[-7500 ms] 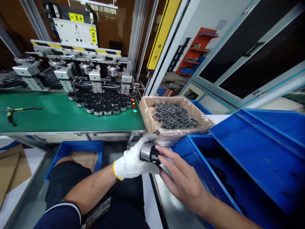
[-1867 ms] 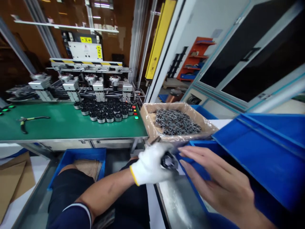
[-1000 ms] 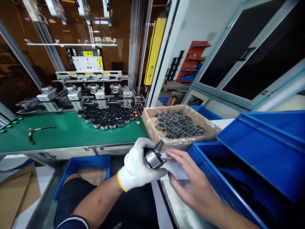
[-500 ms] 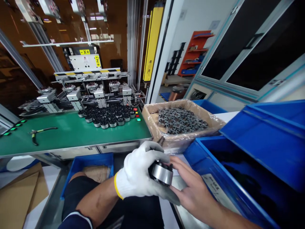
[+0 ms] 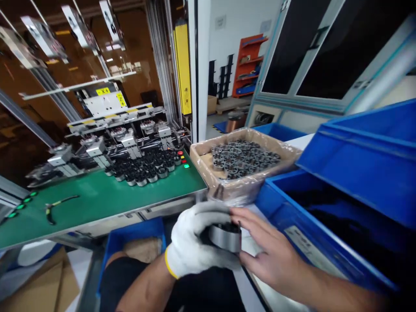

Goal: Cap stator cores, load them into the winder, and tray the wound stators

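A round metal ring part with black inserts (image 5: 225, 237) is held between both hands, low in the middle of the view. My left hand (image 5: 198, 238), in a white glove with a yellow cuff, wraps round its left side, fingers over the top and thumb below. My bare right hand (image 5: 269, 247) grips its right edge, with fingers at the top and thumb at the lower side. Fingertips of both hands meet near the top of the part. The palm side of each hand is hidden.
Similar parts (image 5: 141, 167) stand on the green table (image 5: 97, 199), with cutters (image 5: 50, 210) at left and machine fixtures behind. A plastic-lined carton (image 5: 234, 186) holds ring parts. Blue bins (image 5: 299, 216) stand at right; another (image 5: 113, 242) lies below the table.
The view has turned and tilted, so the table and machine appear rotated. Both hands still hold the metal part, which sits slightly more level and further right in the picture.
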The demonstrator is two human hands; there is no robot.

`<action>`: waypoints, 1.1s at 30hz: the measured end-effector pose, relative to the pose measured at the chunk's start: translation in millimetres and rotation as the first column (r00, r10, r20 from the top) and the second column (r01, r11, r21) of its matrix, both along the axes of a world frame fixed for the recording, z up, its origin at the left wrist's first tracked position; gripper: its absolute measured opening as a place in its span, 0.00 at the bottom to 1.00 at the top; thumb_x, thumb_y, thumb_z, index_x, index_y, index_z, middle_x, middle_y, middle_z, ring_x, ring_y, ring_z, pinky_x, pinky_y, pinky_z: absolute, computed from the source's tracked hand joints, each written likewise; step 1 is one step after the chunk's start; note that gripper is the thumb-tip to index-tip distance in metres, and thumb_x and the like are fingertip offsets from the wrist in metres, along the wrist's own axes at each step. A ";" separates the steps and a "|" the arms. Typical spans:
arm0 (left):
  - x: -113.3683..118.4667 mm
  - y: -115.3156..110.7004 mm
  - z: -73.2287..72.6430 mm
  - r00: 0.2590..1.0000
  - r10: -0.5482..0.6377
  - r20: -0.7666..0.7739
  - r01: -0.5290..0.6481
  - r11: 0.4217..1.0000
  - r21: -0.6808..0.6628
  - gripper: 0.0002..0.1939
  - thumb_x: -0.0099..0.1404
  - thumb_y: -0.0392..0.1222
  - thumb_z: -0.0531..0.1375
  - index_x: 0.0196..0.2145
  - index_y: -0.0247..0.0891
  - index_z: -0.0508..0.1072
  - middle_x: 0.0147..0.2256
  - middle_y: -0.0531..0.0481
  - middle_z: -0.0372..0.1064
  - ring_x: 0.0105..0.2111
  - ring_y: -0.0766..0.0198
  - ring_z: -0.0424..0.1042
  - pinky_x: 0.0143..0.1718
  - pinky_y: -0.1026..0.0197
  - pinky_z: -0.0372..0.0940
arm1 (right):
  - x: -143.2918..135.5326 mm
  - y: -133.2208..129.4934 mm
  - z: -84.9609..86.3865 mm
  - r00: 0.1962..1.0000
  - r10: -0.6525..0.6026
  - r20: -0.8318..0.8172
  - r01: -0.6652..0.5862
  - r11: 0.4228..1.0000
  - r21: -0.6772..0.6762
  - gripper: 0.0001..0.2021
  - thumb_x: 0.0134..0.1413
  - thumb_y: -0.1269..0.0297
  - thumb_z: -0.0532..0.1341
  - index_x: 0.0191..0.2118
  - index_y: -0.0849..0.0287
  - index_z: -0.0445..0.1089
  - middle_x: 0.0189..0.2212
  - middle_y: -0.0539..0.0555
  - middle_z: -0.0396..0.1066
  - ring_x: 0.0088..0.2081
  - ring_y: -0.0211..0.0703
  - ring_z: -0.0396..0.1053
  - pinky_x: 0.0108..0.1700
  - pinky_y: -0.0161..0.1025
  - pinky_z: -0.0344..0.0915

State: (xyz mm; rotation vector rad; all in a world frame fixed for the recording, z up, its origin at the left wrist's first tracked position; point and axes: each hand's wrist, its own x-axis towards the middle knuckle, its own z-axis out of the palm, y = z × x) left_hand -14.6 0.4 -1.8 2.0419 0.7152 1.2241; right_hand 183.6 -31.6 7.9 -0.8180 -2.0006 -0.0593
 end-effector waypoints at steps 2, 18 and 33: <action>1.9 -5.9 2.7 1.000 0.015 0.014 -0.013 0.990 -0.137 0.47 0.39 0.57 0.78 0.56 0.44 0.73 0.59 0.41 0.67 0.56 0.47 0.72 0.57 0.48 0.69 | 2.3 -2.5 5.9 0.999 -0.022 0.049 0.020 0.999 0.042 0.21 0.55 0.78 0.58 0.54 0.60 0.67 0.48 0.62 0.74 0.50 0.47 0.76 0.51 0.39 0.76; -5.6 -0.1 -7.9 0.983 -0.178 0.040 0.182 0.968 -0.170 0.42 0.51 0.46 0.75 0.62 0.41 0.67 0.59 0.41 0.69 0.60 0.47 0.68 0.64 0.48 0.63 | 7.4 -9.8 17.1 0.982 0.057 0.179 -0.033 0.991 -0.131 0.20 0.59 0.77 0.62 0.56 0.59 0.65 0.47 0.61 0.71 0.51 0.50 0.71 0.55 0.46 0.71; -83.1 28.7 -17.6 0.741 0.642 -0.196 -0.642 0.763 0.070 0.16 0.57 0.47 0.69 0.41 0.40 0.72 0.54 0.41 0.72 0.53 0.53 0.74 0.53 0.54 0.70 | 21.3 13.7 -21.8 0.939 0.019 0.342 -0.034 0.999 0.039 0.29 0.64 0.69 0.62 0.69 0.60 0.59 0.63 0.61 0.63 0.60 0.52 0.67 0.64 0.44 0.61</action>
